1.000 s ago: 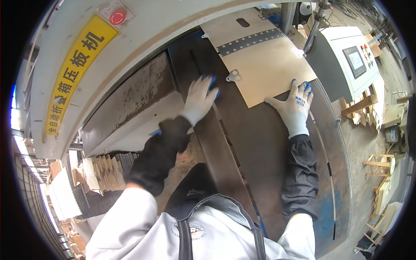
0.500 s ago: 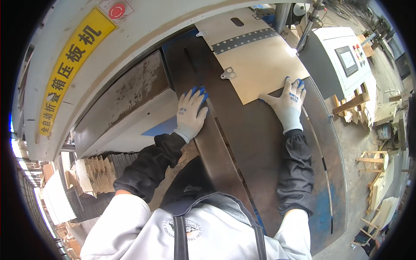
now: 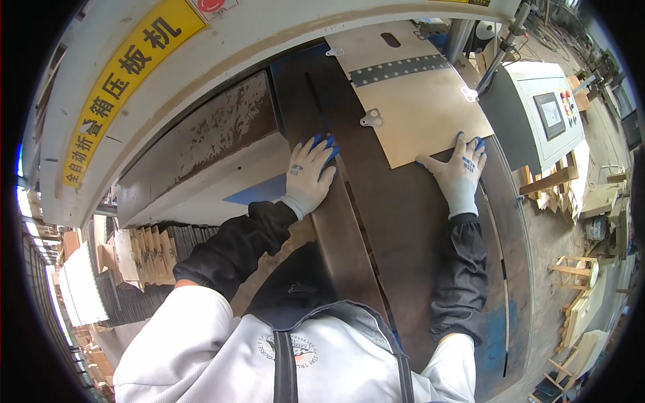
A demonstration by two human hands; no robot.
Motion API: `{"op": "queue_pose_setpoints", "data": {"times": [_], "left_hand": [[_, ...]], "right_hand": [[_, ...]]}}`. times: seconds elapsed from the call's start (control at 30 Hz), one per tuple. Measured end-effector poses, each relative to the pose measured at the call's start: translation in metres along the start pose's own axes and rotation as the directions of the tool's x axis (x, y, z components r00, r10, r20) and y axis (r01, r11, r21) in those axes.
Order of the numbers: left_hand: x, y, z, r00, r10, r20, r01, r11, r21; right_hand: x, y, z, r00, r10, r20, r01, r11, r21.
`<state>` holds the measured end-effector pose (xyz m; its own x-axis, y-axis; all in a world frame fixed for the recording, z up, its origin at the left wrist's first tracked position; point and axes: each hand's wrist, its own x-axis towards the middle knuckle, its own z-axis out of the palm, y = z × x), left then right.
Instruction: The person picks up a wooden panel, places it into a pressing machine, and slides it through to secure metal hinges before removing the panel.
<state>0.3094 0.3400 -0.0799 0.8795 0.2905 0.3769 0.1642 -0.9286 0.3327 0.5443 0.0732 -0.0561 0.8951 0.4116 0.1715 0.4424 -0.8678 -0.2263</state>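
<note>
A pale plywood panel lies on the dark metal machine bed. It has an oval hand slot, a dark perforated metal strip across it and small silver metal brackets at its edges. My right hand, in a white glove with blue fingertips, rests at the panel's near right corner. Its fingers are spread and touch the near edge. My left hand, gloved alike, lies flat with fingers stretched on the bed's left edge, apart from the panel.
A white machine beam with a yellow label arches over the far left. At the right stands a grey control box with a screen and buttons. Stacked panels stand at the lower left. A wooden stool is on the floor at right.
The whole view has shifted, so the machine and panel appear slightly farther right and lower. Both hands keep nearly the same places on the bed and at the panel's edge.
</note>
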Motion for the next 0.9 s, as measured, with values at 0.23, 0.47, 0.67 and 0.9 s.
{"op": "queue_pose_setpoints", "data": {"times": [0.23,0.47,0.67,0.9], "left_hand": [[0.0008,0.0012,-0.0011,1.0,0.011,-0.002,-0.011,1.0,-0.002],[0.0004,0.0016,-0.0018,1.0,-0.004,0.01,0.004,1.0,0.013],[0.0,-0.001,0.0008,1.0,-0.003,0.008,0.003,1.0,0.001],[0.0005,0.0014,-0.0015,1.0,-0.004,0.007,0.004,1.0,0.0]], "right_hand": [[-0.0008,0.0019,0.001,1.0,-0.01,-0.018,0.01,1.0,0.0],[-0.0014,-0.0003,-0.001,1.0,-0.013,0.005,0.013,1.0,0.009],[0.0008,-0.0006,-0.0026,1.0,0.003,0.028,-0.002,1.0,-0.011],[0.0013,-0.0023,-0.0038,0.999,0.008,0.032,-0.007,1.0,-0.018]]}}
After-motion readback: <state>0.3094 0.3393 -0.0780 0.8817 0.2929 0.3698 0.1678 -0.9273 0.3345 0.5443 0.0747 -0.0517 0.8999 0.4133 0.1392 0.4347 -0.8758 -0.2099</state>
